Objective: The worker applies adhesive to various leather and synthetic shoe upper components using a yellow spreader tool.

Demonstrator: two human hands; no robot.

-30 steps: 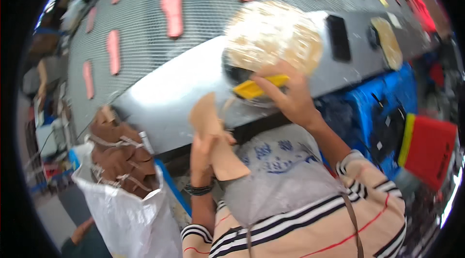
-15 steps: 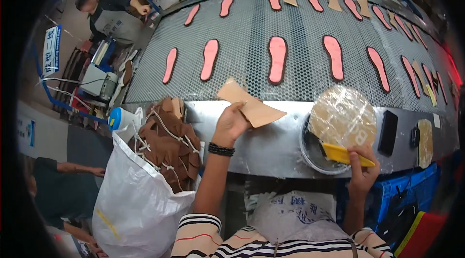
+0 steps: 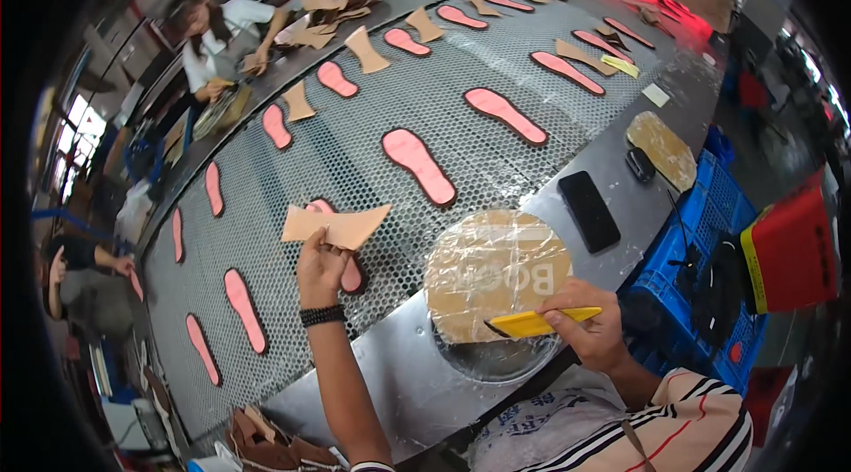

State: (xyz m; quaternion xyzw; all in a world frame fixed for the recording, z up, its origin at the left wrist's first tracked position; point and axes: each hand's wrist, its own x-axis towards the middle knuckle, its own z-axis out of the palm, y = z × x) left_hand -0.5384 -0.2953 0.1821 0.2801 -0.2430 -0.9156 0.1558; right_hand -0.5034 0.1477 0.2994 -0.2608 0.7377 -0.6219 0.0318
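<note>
Pinched in my left hand (image 3: 321, 273) is a tan sheet piece (image 3: 332, 226) with curved edges. It hovers over a pink insole (image 3: 353, 275), partly covering it. My right hand (image 3: 589, 326) grips a flat yellow tool (image 3: 550, 321) with a dark end; I cannot make out its kind. That tool lies across the near edge of a round cardboard disc (image 3: 487, 264) wrapped in clear film. The disc covers most of a round tub (image 3: 483, 369) on the metal ledge. More pink insoles with dark rims, like the nearest one (image 3: 418, 166), lie in two rows on the mesh belt (image 3: 301, 321).
Tan pieces (image 3: 366, 51) lie among the far insoles. A black phone (image 3: 589, 211) and a film-wrapped pad (image 3: 663, 151) rest on the ledge. Beside it stands a blue crate (image 3: 700, 233). Across the belt a person (image 3: 222, 42) handles pieces; brown bundles (image 3: 275, 445) sit near my left.
The view has turned to the right. My left hand has carried the tan piece from the ledge's edge out over an insole. My right hand still holds the yellow tool at the tub.
</note>
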